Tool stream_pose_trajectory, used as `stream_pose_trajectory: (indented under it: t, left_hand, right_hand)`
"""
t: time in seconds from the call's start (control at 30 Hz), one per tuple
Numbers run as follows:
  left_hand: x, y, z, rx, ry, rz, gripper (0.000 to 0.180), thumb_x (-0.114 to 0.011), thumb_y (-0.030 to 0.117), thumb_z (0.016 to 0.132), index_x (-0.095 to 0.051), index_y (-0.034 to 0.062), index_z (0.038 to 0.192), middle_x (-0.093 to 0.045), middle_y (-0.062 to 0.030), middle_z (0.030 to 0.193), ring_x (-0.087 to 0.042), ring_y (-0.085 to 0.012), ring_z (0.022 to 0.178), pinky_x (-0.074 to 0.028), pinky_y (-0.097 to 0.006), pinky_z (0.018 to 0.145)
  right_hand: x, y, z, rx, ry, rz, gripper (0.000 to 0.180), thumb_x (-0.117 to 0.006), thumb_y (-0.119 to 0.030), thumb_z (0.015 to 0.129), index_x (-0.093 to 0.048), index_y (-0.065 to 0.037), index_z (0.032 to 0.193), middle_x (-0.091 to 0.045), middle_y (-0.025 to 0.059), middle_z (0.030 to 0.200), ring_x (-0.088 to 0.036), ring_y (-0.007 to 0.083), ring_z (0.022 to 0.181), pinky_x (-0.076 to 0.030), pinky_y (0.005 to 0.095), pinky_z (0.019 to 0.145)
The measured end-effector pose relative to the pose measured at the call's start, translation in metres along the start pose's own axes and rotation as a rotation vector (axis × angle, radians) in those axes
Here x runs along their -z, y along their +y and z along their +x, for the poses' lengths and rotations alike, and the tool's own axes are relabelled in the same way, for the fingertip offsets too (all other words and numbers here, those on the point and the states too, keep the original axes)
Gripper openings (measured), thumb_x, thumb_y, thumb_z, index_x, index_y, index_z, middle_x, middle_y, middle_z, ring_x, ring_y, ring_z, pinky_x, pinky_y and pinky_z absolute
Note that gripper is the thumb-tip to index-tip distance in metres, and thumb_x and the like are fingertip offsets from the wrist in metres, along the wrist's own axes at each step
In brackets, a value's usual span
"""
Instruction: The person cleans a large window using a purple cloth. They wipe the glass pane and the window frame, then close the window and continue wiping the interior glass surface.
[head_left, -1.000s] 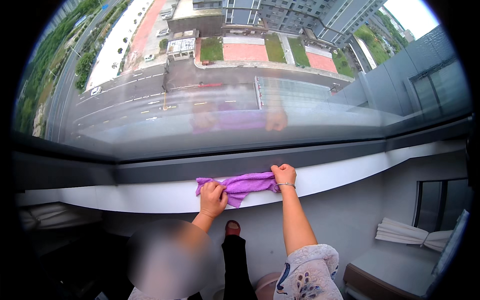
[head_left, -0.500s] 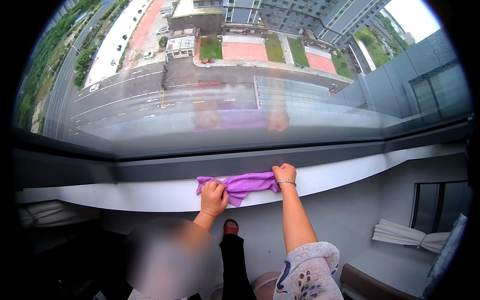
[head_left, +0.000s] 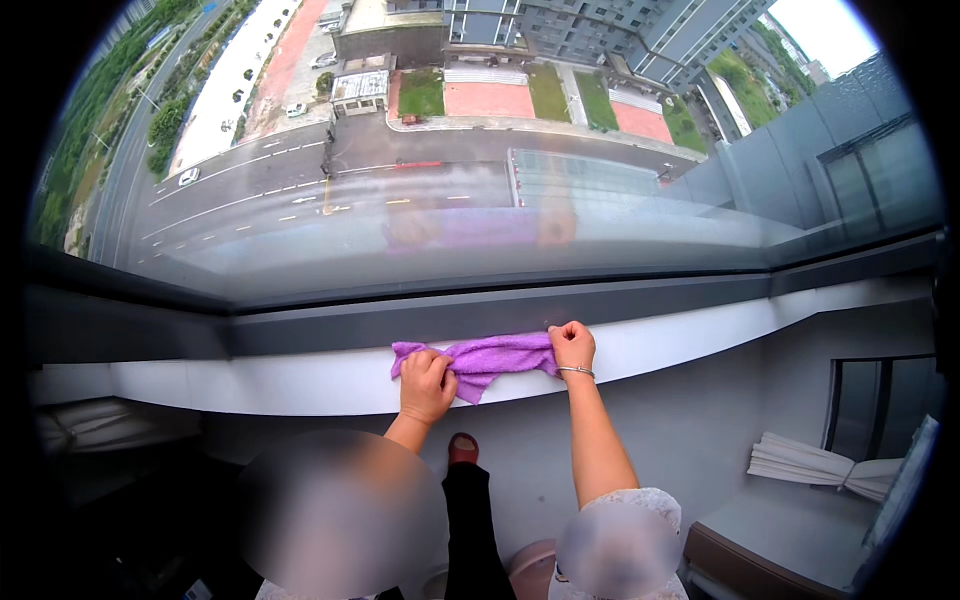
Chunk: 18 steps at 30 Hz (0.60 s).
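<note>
Head view: we are wiping the white window sill (head_left: 300,375) with a purple cloth (head_left: 490,355), which is lying stretched along the sill's top below the glass. Our left hand (head_left: 427,385) is bunching one end in curled fingers; our right hand (head_left: 573,347) is pinning the other end, fingers pressed together. We judge the next move calls for even downward pressure while sliding sideways.

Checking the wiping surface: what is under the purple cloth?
The purple cloth lies on the white window sill, with the left hand and right hand gripping its ends. The sill beneath is covered.
</note>
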<state>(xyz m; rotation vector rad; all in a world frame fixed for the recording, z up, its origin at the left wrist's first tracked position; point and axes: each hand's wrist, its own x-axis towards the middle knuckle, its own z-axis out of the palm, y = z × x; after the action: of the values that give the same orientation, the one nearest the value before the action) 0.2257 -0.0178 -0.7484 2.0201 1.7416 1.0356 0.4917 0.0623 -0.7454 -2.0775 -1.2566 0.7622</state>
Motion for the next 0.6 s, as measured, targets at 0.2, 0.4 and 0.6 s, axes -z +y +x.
stream_pose_trajectory:
  t: [0.2, 0.4, 0.6]
  left_hand:
    - [0.006, -0.007, -0.006, -0.074, -0.077, 0.045, 0.03, -0.065, 0.011, 0.076, -0.064, 0.0072, 0.106, -0.058, -0.0105, 0.109, -0.054, -0.0292, 0.103, -0.041, -0.041, 0.087]
    - [0.024, -0.016, -0.01, -0.197, -0.318, 0.137, 0.052, -0.062, 0.023, 0.087, -0.051, 0.006, 0.135, -0.05, -0.0125, 0.135, -0.049, -0.0293, 0.121, -0.039, -0.042, 0.101]
    - [0.014, -0.038, -0.023, -0.106, -0.221, 0.142, 0.047, -0.063, 0.026, 0.087, -0.057, 0.0066, 0.129, -0.053, -0.0108, 0.13, -0.051, -0.0284, 0.118, -0.041, -0.041, 0.098]
  right_hand:
    - [-0.018, 0.019, -0.092, 0.532, 0.0, -0.311, 0.056, -0.064, -0.017, 0.085, -0.047, -0.002, 0.136, -0.035, 0.0268, 0.147, -0.035, 0.0437, 0.134, -0.028, 0.0489, 0.112]
    - [-0.04, 0.012, -0.07, 0.538, 0.038, -0.477, 0.075, -0.06, -0.008, 0.084, -0.022, 0.003, 0.149, -0.016, 0.025, 0.156, -0.021, 0.0435, 0.141, -0.019, 0.0489, 0.117]
    - [-0.075, 0.001, -0.094, 0.508, -0.079, -0.476, 0.078, -0.06, -0.011, 0.084, -0.019, 0.005, 0.149, -0.011, 0.0255, 0.157, -0.015, 0.0425, 0.144, -0.012, 0.0489, 0.118]
